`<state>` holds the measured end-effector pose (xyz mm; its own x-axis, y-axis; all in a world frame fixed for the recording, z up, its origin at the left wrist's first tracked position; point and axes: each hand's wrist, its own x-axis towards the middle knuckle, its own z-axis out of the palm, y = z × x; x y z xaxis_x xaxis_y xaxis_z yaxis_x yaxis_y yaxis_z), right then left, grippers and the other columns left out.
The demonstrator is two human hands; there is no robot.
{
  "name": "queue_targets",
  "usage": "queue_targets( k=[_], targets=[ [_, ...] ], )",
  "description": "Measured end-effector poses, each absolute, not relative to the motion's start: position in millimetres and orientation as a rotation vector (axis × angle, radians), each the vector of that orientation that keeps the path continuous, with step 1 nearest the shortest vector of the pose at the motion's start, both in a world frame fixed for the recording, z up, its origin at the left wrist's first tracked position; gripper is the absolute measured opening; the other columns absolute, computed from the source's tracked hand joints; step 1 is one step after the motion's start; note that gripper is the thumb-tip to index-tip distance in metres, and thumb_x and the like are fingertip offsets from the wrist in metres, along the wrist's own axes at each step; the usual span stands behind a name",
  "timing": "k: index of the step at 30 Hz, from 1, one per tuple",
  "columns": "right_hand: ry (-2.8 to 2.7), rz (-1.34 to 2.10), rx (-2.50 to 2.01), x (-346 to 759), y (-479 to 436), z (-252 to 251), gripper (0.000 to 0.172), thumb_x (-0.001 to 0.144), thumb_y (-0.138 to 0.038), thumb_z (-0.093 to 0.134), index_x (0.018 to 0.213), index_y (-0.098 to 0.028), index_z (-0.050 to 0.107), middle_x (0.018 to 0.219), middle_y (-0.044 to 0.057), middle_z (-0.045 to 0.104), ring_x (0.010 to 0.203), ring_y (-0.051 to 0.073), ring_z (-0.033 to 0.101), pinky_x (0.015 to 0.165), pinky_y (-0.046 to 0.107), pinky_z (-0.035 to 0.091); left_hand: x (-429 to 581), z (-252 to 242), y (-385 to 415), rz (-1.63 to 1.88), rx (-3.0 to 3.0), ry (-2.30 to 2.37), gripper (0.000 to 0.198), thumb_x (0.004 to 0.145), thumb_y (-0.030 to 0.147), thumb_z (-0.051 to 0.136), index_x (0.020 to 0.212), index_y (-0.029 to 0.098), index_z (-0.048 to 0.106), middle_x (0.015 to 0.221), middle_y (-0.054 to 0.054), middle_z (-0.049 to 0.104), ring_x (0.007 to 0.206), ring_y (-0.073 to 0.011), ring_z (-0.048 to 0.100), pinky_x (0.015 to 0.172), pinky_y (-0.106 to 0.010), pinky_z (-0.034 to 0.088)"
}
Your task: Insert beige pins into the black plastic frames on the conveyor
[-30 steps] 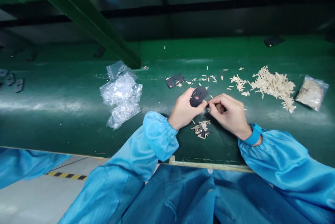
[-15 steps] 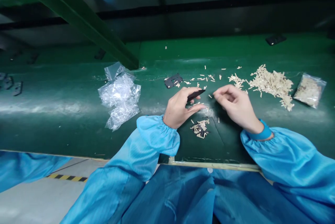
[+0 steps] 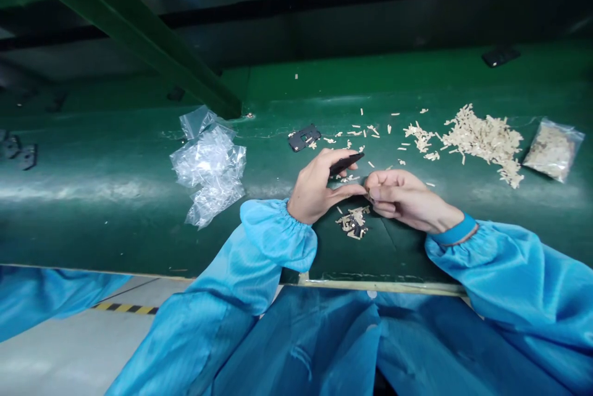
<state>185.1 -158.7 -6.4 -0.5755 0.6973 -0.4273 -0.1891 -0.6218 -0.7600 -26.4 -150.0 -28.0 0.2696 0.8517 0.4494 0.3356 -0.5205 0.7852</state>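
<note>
My left hand grips a flat black plastic part between its fingers and palm, with the thumb stretched out to the right. At the tip of that thumb, my right hand is closed in a pinch; whatever lies between its fingertips is too small to make out. Just below the hands is a small heap of beige and black pieces. Beyond the left hand lies another black plastic part with a square opening, small beige strips scattered beside it.
A large pile of beige strips spreads to the right, beside a clear bag of pieces. Crumpled clear plastic bags lie on the left near a green post. Another person's blue sleeve shows at lower left.
My right hand has moved down and left, from just apart to touching my left thumb tip. The left hand keeps its hold on the black part.
</note>
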Motion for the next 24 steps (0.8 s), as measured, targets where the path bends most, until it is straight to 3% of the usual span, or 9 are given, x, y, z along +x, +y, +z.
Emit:
queue_targets(
  k=[3, 5, 8, 14, 24],
  targets=[
    [-1.124, 1.817, -1.182, 183, -160, -7, 0.024, 0.074, -0.031, 0.081, 0.074, -0.018, 0.061, 0.057, -0.005, 0.051, 0.049, 0.007, 0.039, 0.046, 0.022, 0.029, -20, -27, -150, 1.114, 1.747, 1.175, 0.054, 0.082, 0.045, 0.081, 0.125, 0.021, 0.057, 0.106, -0.006, 0.073, 0.081, -0.0118, 0.068, 0.075, -0.025, 0.055],
    [-1.25, 1.551, -1.281, 180, -162, -8, 0.022, 0.072, -0.028, 0.081, 0.073, -0.019, 0.061, 0.063, -0.003, 0.057, 0.053, 0.008, 0.044, 0.049, 0.023, 0.034, -14, -27, -149, 1.018, 1.494, 1.199, 0.038, 0.093, 0.047, 0.067, 0.117, 0.02, 0.058, 0.102, -0.006, 0.073, 0.077, -0.012, 0.068, 0.069, -0.025, 0.055],
    [-1.341, 1.342, -1.355, 177, -165, -10, 0.02, 0.073, -0.026, 0.078, 0.071, -0.021, 0.058, 0.062, -0.002, 0.057, 0.052, 0.009, 0.044, 0.047, 0.024, 0.034, -6, -28, -149, 0.969, 1.16, 1.098, 0.032, 0.1, 0.048, 0.051, 0.11, 0.019, 0.059, 0.093, -0.007, 0.073, 0.075, -0.0145, 0.07, 0.069, -0.028, 0.058],
    [-1.471, 1.13, -1.429, 175, -168, -14, 0.019, 0.077, -0.023, 0.073, 0.07, -0.023, 0.054, 0.061, -0.002, 0.055, 0.05, 0.01, 0.044, 0.046, 0.026, 0.034, -7, -27, -147, 1.076, 1.08, 1.149, 0.017, 0.085, 0.032, 0.073, 0.093, 0.017, 0.074, 0.092, -0.002, 0.076, 0.087, -0.0167, 0.072, 0.081, -0.03, 0.06],
    [-1.63, 0.942, -1.463, 173, -171, -15, 0.018, 0.079, -0.019, 0.07, 0.07, -0.022, 0.055, 0.062, -0.002, 0.056, 0.051, 0.01, 0.043, 0.049, 0.027, 0.034, -5, -17, -151, 1.15, 1.225, 1.338, 0.016, 0.079, 0.029, 0.077, 0.089, 0.017, 0.081, 0.083, -0.001, 0.075, 0.07, -0.0129, 0.065, 0.067, -0.026, 0.056]
  ],
)
